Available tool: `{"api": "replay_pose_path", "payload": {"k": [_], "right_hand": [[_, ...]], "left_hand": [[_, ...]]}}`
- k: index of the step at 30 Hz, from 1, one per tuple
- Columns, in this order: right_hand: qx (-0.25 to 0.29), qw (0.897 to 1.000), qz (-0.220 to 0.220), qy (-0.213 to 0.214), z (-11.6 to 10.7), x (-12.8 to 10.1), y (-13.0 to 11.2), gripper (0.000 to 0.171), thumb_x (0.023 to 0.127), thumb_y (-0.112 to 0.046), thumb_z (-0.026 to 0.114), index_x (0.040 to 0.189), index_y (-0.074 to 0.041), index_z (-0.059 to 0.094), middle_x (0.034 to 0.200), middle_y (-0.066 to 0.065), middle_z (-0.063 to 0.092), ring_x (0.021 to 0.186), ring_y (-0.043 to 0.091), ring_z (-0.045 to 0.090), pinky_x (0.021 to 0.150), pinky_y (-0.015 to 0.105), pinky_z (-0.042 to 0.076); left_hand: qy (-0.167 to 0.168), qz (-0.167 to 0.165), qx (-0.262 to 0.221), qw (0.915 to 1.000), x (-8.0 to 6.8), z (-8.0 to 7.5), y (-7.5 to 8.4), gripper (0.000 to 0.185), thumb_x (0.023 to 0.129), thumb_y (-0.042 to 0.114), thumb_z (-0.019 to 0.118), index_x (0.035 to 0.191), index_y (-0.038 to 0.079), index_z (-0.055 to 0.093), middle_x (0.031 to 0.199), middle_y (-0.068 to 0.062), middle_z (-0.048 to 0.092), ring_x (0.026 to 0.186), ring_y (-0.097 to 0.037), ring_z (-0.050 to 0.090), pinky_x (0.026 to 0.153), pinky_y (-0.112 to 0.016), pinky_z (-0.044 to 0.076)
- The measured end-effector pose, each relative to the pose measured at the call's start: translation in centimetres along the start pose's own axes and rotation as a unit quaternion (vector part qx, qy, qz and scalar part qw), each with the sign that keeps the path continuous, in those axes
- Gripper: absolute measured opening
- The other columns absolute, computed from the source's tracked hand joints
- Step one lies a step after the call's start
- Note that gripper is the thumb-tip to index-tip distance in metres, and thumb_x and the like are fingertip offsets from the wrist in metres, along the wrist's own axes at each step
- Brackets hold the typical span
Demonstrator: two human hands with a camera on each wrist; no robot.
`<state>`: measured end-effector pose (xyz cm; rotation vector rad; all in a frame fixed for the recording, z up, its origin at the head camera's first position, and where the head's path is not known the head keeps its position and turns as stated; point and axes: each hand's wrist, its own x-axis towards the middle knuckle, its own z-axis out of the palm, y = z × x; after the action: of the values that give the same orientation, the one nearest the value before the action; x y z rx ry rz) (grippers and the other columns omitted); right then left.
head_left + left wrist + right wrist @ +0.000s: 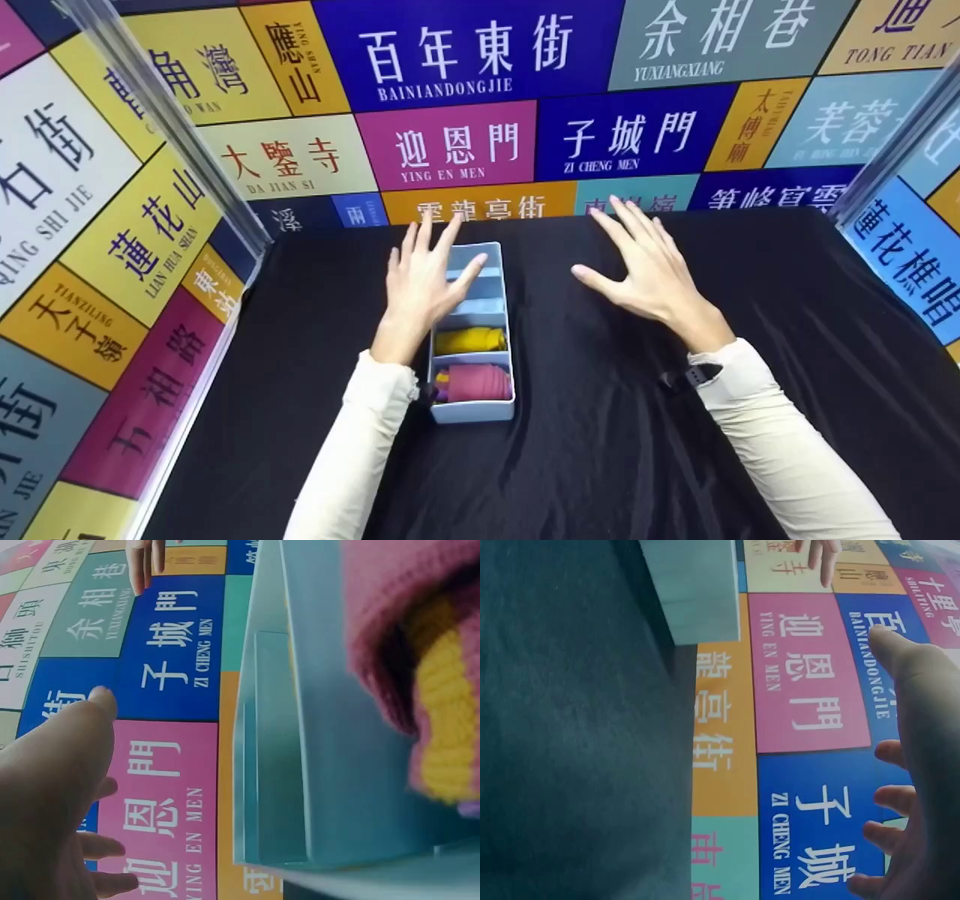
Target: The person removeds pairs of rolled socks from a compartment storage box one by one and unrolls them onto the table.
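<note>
A long pale-blue divided box (472, 412) stands on the black cloth, its compartments running away from me. In the nearest compartment lies a rolled pink knit item (480, 382), with yellow and purple showing at its left end. The compartment behind it holds a yellow roll of fabric (471, 340). My left hand (422, 281) hovers over the far left part of the box, fingers spread, holding nothing; it hides some of the far compartments. To the right of the box, my right hand (651, 274) is held above the cloth with fingers spread and nothing in them.
Black cloth (600, 450) covers the table. Behind it and at the sides stand walls with colourful sign panels (461, 56). Clear upright posts (176, 124) stand at the left and right back corners. Each wrist wears a dark strapped device (694, 374).
</note>
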<state>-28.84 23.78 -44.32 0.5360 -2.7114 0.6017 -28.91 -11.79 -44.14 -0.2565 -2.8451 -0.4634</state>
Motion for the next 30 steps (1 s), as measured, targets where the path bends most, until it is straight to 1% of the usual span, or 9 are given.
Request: {"api": "replay_pose_path", "payload": {"k": [4, 7, 14, 19, 23, 26, 30], "right_hand": [[0.014, 1.000, -0.014, 0.017, 0.0, -0.4, -0.8, 0.086, 0.094, -0.072, 0.067, 0.168, -0.037, 0.040, 0.179, -0.003, 0.030, 0.167, 0.029, 0.028, 0.128, 0.068, 0.029], [0.022, 0.999, -0.026, 0.025, 0.1, -0.6, -1.4, 0.082, 0.095, -0.069, 0.068, 0.166, -0.037, 0.043, 0.178, -0.004, 0.034, 0.163, 0.028, 0.034, 0.122, 0.069, 0.035], [0.030, 0.998, -0.045, 0.026, 0.4, -1.3, -2.7, 0.077, 0.097, -0.065, 0.068, 0.165, -0.038, 0.044, 0.174, -0.004, 0.041, 0.156, 0.029, 0.045, 0.118, 0.063, 0.041], [0.033, 0.997, -0.062, 0.028, 0.6, -1.7, -3.7, 0.070, 0.099, -0.059, 0.068, 0.163, -0.035, 0.049, 0.169, -0.002, 0.049, 0.152, 0.029, 0.050, 0.115, 0.060, 0.043], [0.038, 0.995, -0.087, 0.035, 0.9, -2.0, -4.7, 0.066, 0.100, -0.054, 0.069, 0.160, -0.031, 0.054, 0.165, 0.000, 0.054, 0.150, 0.027, 0.053, 0.116, 0.058, 0.044], [0.045, 0.993, -0.101, 0.037, 1.1, -2.2, -5.6, 0.064, 0.100, -0.051, 0.070, 0.159, -0.030, 0.055, 0.163, -0.001, 0.056, 0.150, 0.025, 0.053, 0.117, 0.057, 0.044], [0.052, 0.992, -0.111, 0.029, 1.3, -2.6, -6.9, 0.062, 0.101, -0.049, 0.069, 0.159, -0.031, 0.055, 0.163, -0.003, 0.056, 0.150, 0.023, 0.053, 0.119, 0.057, 0.045]], "left_hand": [[0.002, -0.008, -0.024, 0.9997, -0.6, -0.4, -0.3, 0.077, 0.102, 0.078, 0.043, 0.169, 0.042, 0.033, 0.178, -0.006, 0.034, 0.159, -0.035, 0.041, 0.119, -0.065, 0.046], [0.003, -0.012, -0.039, 0.9992, -1.1, -0.5, -0.4, 0.074, 0.103, 0.076, 0.044, 0.165, 0.036, 0.044, 0.173, -0.006, 0.043, 0.153, -0.034, 0.050, 0.114, -0.061, 0.052], [-0.002, -0.007, -0.075, 0.9972, -1.9, -0.6, -0.8, 0.066, 0.105, 0.070, 0.048, 0.154, 0.026, 0.059, 0.161, -0.006, 0.057, 0.143, -0.030, 0.061, 0.113, -0.056, 0.054], [0.008, -0.007, -0.080, 0.9968, -2.3, -0.4, -1.1, 0.059, 0.106, 0.065, 0.052, 0.146, 0.024, 0.065, 0.153, -0.004, 0.063, 0.133, -0.029, 0.067, 0.105, -0.055, 0.058], [0.011, -0.011, -0.079, 0.9967, -2.7, 0.0, -1.5, 0.058, 0.107, 0.064, 0.052, 0.144, 0.022, 0.067, 0.150, -0.005, 0.065, 0.132, -0.031, 0.068, 0.104, -0.056, 0.059], [0.010, -0.015, -0.087, 0.9961, -2.9, 0.4, -2.1, 0.058, 0.107, 0.064, 0.053, 0.143, 0.021, 0.068, 0.150, -0.006, 0.065, 0.133, -0.033, 0.067, 0.105, -0.057, 0.058], [0.015, -0.022, -0.106, 0.9940, -3.3, 1.3, -3.0, 0.055, 0.108, 0.062, 0.054, 0.141, 0.020, 0.068, 0.150, -0.007, 0.064, 0.134, -0.033, 0.066, 0.106, -0.057, 0.057]]}}
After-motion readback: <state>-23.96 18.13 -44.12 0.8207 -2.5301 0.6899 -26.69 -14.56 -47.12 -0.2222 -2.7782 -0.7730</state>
